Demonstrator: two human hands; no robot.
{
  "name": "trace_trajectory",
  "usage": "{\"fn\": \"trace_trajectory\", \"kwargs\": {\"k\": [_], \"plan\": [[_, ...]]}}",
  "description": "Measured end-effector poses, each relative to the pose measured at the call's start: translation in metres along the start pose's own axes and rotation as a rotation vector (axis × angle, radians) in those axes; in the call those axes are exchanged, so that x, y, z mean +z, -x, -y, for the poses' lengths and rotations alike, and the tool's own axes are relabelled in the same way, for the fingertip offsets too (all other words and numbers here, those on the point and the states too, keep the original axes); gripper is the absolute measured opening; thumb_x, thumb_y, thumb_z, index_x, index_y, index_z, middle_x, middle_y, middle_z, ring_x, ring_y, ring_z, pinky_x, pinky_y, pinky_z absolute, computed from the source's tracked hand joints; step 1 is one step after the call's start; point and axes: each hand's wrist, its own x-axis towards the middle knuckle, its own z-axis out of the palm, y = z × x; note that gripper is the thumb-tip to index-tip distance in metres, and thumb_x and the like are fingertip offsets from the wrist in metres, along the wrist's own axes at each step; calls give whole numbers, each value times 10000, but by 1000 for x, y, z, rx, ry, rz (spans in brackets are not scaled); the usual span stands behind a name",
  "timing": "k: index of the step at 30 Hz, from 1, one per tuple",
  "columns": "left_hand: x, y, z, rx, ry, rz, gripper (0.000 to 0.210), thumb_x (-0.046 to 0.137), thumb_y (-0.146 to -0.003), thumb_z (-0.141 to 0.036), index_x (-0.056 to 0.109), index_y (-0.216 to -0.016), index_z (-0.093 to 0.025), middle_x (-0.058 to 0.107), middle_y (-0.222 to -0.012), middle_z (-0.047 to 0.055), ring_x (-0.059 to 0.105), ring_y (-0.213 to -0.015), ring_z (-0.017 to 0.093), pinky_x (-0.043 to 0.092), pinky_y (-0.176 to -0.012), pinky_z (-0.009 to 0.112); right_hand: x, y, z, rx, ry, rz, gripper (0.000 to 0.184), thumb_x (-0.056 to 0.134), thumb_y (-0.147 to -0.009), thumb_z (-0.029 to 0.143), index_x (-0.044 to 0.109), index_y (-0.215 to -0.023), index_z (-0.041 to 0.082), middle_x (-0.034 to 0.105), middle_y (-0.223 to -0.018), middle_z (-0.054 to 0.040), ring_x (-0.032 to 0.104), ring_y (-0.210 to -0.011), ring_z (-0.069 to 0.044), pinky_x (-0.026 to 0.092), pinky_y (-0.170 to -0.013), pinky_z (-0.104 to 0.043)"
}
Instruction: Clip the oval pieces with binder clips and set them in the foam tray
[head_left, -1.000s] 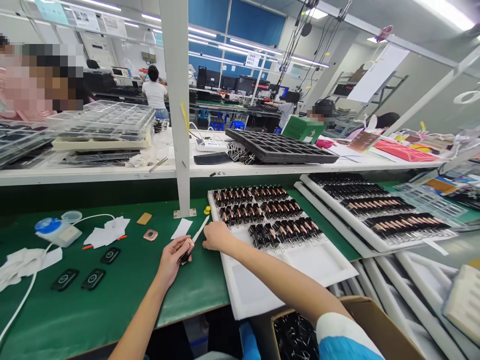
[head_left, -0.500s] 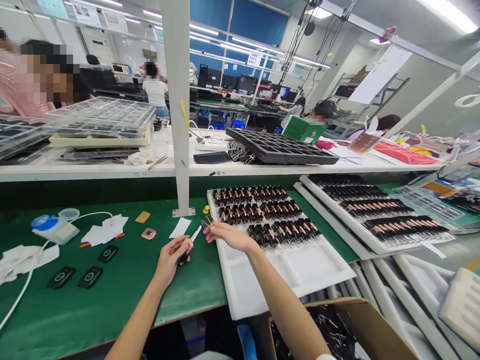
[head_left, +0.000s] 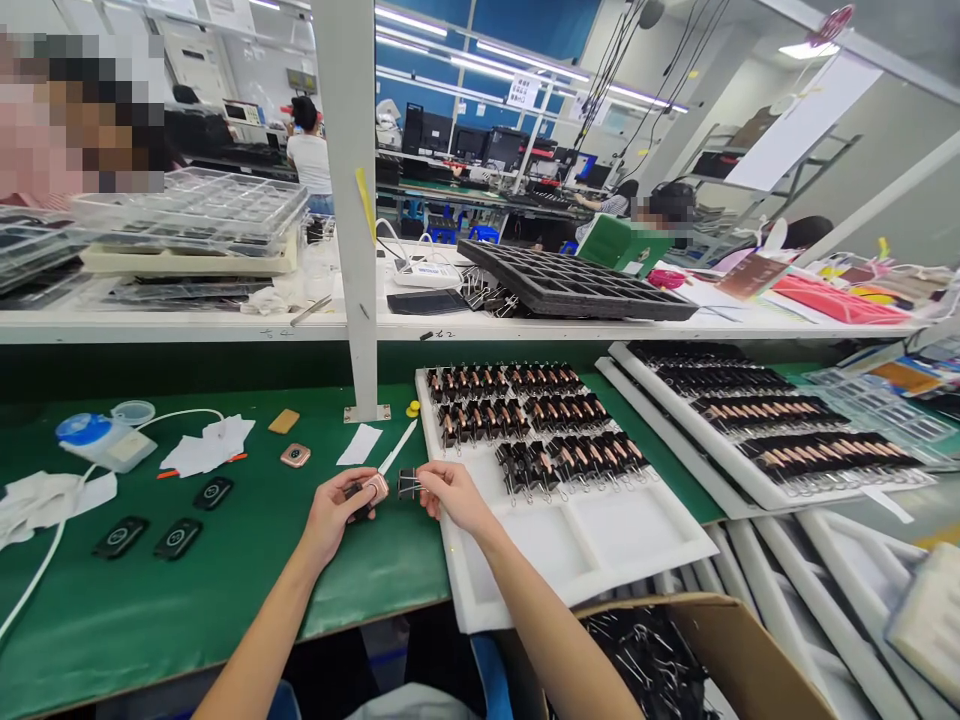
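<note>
My left hand [head_left: 339, 508] is closed around a rose-gold watch case [head_left: 377, 487] with a black part under it. In my right hand [head_left: 452, 492] is a black binder clip [head_left: 409, 484], pinched by its wire handles just right of the case and apart from it. A white pointed stick [head_left: 397, 447] slants up from behind my left hand; whether it is held or lies on the mat I cannot tell. Beside my right hand, a white foam tray [head_left: 517, 570] bears rows of binder clips [head_left: 536, 468] clamped on rose-gold cases. Another rose-gold watch case [head_left: 295, 455] lies on the green mat [head_left: 262, 590].
Black watch-shaped pieces [head_left: 178, 538], a blue-lidded bottle [head_left: 105, 443], white paper [head_left: 208, 447] and a cable lie left. A second filled tray [head_left: 795, 440] stands right, above stacked trays. A box of binder clips [head_left: 645, 650] sits below. A post [head_left: 360, 380] rises behind.
My right hand has lowered the binder clip to beside the watch case, and the clip has turned. More of the white stick now shows. The view has shifted slightly.
</note>
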Motion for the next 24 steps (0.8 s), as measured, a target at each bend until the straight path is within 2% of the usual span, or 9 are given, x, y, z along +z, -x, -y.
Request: {"fn": "trace_trajectory", "kwargs": {"k": [2,7,13,21,24], "plan": [[-1,2,-3,-5,14,8,373,898,-686,-339,797,-989,-146,713,-817,80,612,-662,183,518,-533,290,0,4,-2,-25,91,21,386,659,-840,543,674,-865,157,550,-553,53,432,-432,-79,318,-433,-213],[-3,5,-7,-25,-10,45,359,892,-690,-350,806,-973,-145,698,-788,80,588,-655,182,521,-509,287,-4,11,4,-76,249,123,392,558,-935,497,720,-983,143,555,-648,24,455,-553,-103,355,-521,-234],[-7,4,-3,-28,-147,214,336,865,-732,-349,818,-1015,-175,705,-854,97,634,-722,218,541,-538,296,-5,13,13,-135,433,224,401,487,-985,478,736,-966,164,575,-699,6,461,-647,-136,374,-601,-256],[-4,6,1,-1,-182,240,327,844,-756,-375,820,-1018,-181,677,-836,83,659,-727,229,531,-539,298,1,13,11,-131,480,172,391,515,-967,495,741,-909,181,599,-674,3,496,-635,-151,413,-597,-258],[-8,4,-1,16,-232,211,377,836,-759,-406,805,-1063,-185,704,-855,93,672,-756,243,556,-632,333,4,15,11,-117,426,129,372,544,-951,489,745,-925,178,608,-674,3,521,-614,-146,431,-590,-261]]}}
